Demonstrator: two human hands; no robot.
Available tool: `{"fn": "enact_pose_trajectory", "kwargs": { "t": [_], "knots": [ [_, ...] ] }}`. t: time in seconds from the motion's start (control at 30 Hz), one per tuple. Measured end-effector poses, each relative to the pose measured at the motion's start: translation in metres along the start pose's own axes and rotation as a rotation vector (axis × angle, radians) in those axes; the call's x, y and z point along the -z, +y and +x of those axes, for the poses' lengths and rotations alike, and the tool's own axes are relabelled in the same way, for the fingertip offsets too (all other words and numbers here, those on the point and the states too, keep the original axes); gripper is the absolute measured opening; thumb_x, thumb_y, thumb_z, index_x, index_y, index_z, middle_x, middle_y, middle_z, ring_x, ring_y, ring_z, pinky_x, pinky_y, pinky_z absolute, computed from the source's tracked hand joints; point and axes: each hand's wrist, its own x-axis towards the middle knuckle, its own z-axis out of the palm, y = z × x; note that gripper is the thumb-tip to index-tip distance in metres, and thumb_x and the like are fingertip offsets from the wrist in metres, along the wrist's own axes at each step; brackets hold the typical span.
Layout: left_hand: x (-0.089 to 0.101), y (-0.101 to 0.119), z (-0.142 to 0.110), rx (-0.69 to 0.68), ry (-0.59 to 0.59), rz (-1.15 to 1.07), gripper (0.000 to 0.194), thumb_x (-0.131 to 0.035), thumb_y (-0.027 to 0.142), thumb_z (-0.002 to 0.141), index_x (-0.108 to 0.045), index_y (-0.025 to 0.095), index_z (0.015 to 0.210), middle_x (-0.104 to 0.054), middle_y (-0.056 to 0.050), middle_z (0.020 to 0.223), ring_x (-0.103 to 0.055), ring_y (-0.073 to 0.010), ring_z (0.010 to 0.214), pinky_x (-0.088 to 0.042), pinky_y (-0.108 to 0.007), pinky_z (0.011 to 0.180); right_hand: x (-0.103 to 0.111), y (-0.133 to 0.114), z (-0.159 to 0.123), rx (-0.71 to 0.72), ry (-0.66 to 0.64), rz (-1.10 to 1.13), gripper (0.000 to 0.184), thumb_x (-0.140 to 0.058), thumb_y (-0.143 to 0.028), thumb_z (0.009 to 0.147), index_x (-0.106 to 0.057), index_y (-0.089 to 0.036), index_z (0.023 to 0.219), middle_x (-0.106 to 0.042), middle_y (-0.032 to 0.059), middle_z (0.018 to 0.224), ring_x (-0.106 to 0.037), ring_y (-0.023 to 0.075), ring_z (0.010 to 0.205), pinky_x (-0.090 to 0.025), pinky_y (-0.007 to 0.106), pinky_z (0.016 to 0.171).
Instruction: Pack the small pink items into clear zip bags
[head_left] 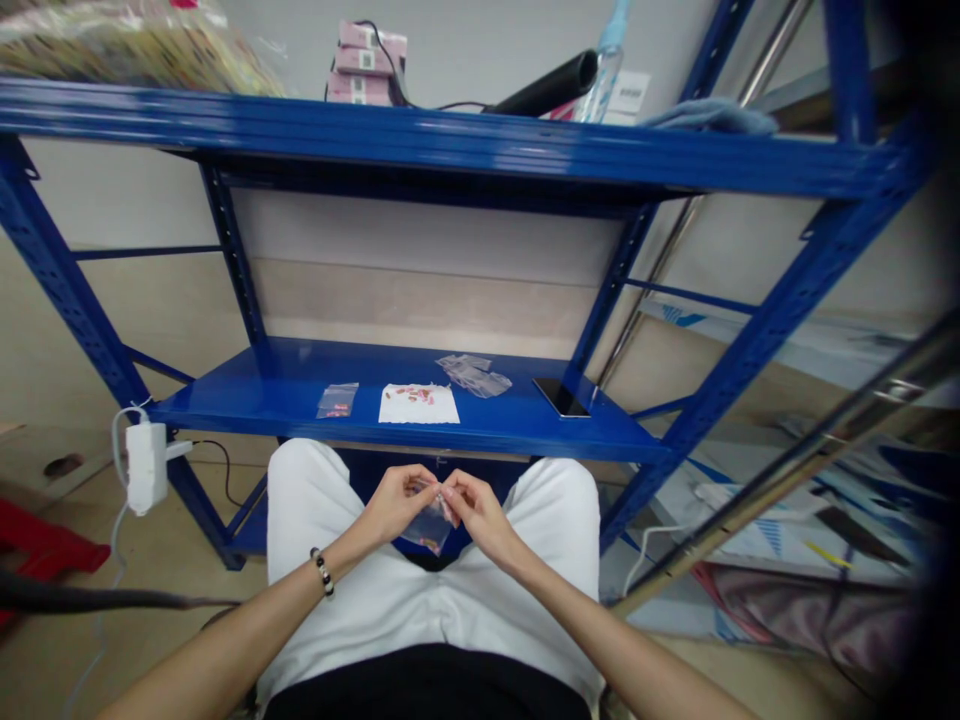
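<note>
Between my knees, a small clear zip bag (427,530) hangs from my fingers, with a few pink and yellowish bits at its bottom. My left hand (401,500) pinches the top edge of the bag. Close beside it, my right hand (476,510) has its fingertips closed at the same edge. On the blue shelf ahead lies a white sheet of paper (418,410) with several small pink and brownish pieces on it. Left of the paper rests another zip bag (337,400) holding pink pieces. Flat clear bags (474,375) are piled behind the paper, to its right.
A dark phone or tablet (561,397) lies on the right of the lower blue shelf (300,360). The upper shelf's beam (450,145) crosses ahead, bearing pink boxes (367,65) and a spray bottle (604,65). A white power strip (146,465) hangs at the left post.
</note>
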Motion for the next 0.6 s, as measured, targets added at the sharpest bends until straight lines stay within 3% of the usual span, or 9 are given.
{"fn": "enact_pose_trajectory", "kwargs": {
  "t": [0.17,0.3,0.43,0.53,0.6],
  "knots": [
    [-0.007,0.016,-0.008,-0.071,0.138,0.083,0.024,-0.066,0.038,0.083,-0.068,0.016,0.075,-0.069,-0.005,0.070,-0.063,-0.0173,0.064,-0.045,-0.026,0.060,0.003,-0.009,0.001,0.032,0.092,-0.094,0.032,-0.065,-0.043,0.085,-0.053,-0.019,0.066,-0.052,-0.0039,0.050,-0.045,0.0106,0.046,-0.032,0.022,0.047],
    [-0.004,0.024,-0.005,-0.037,0.240,0.068,0.019,-0.069,0.034,0.080,-0.070,0.018,0.070,-0.069,-0.004,0.067,-0.061,-0.0183,0.064,-0.045,-0.028,0.061,-0.001,-0.027,0.000,-0.058,0.100,-0.012,0.032,-0.068,-0.045,0.081,-0.055,-0.018,0.069,-0.064,0.0007,0.056,-0.048,0.0106,0.038,-0.032,0.022,0.039],
    [0.000,0.044,0.000,-0.077,0.265,0.017,0.017,-0.069,0.027,0.077,-0.066,0.018,0.063,-0.067,-0.003,0.064,-0.060,-0.0178,0.063,-0.044,-0.028,0.062,-0.005,-0.044,0.000,-0.073,0.116,0.063,0.040,-0.071,-0.050,0.078,-0.050,-0.019,0.063,-0.058,-0.0013,0.044,-0.047,0.0113,0.033,-0.033,0.021,0.038],
    [0.015,0.068,0.000,-0.128,0.276,-0.007,0.021,-0.068,0.028,0.079,-0.062,0.017,0.062,-0.065,-0.003,0.060,-0.058,-0.0164,0.058,-0.044,-0.027,0.058,-0.005,-0.057,-0.003,-0.025,0.122,0.094,0.041,-0.069,-0.051,0.081,-0.049,-0.020,0.063,-0.055,-0.0020,0.040,-0.048,0.0116,0.035,-0.036,0.023,0.042],
    [0.036,0.080,0.003,-0.176,0.400,0.018,0.023,-0.067,0.031,0.081,-0.062,0.017,0.064,-0.064,-0.003,0.058,-0.056,-0.0151,0.054,-0.043,-0.025,0.054,-0.004,-0.063,-0.006,-0.028,0.124,0.123,0.040,-0.066,-0.052,0.083,-0.051,-0.020,0.064,-0.054,-0.0024,0.040,-0.048,0.0118,0.035,-0.038,0.024,0.045]
  ]
}}
